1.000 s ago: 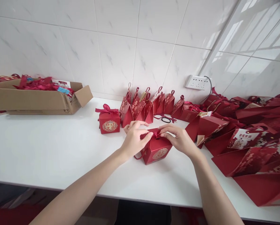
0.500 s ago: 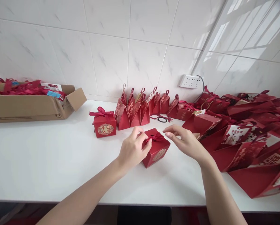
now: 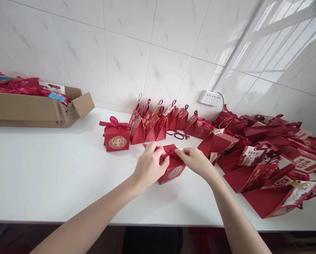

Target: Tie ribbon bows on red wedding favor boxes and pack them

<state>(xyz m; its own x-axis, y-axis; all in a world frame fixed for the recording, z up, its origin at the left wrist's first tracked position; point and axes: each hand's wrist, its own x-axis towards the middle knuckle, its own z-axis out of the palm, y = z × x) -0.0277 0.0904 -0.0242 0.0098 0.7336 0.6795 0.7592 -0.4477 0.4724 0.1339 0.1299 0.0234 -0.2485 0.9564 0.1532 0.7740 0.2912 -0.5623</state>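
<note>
A red gift box (image 3: 176,170) with a round gold emblem stands turned at an angle on the white table. On its top is a red ribbon bow (image 3: 171,153). My left hand (image 3: 150,165) is closed on the bow's left side, fingers bent and covering part of the ribbon. From the right, my right hand (image 3: 193,159) pinches the bow's other side between thumb and forefinger. A second red box (image 3: 117,138) with a bow and gold emblem sits upright to the left, untouched.
Red triangular boxes (image 3: 151,127) with loops line the wall behind, near a black ring (image 3: 179,136). Many red boxes (image 3: 263,176) are heaped at the right. A cardboard box (image 3: 28,107) of ribbons stands at the left. A power socket (image 3: 211,98) is on the wall.
My right hand has moved left onto the bow and closed on its ribbon. My left hand stays at the bow. The view has shifted slightly.
</note>
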